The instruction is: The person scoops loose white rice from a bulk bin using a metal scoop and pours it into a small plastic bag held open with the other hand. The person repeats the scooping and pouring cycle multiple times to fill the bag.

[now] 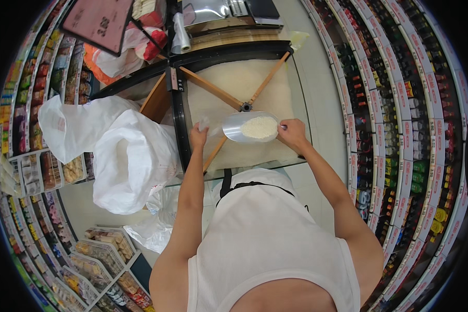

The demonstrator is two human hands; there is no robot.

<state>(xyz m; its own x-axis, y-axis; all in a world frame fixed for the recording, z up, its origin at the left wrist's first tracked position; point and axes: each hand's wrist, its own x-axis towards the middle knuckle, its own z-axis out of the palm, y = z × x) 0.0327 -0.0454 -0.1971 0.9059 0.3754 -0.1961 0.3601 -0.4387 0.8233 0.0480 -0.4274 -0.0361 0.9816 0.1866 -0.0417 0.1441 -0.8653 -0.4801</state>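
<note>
My right hand (293,134) grips the handle of a metal scoop (231,128), which is held level. A heap of white rice (259,127) lies in its bowl, mostly toward the handle. Between the fingers of my left hand (198,135) is a thin clear plastic bag (210,125). Its outline is hard to see, with its mouth near the scoop's front edge. Below both hands, loose rice (240,80) fills a glass-sided bin. Crossed wooden strips (214,89) meet at a black joint (246,106) just beyond the scoop.
Large white woven sacks (113,171) stand left of the bin's black frame (177,117). A plastic roll (181,33) and a price sign (97,23) are at the far side. Bottle shelves (403,128) line the right; baskets of packaged goods (97,269) are at lower left.
</note>
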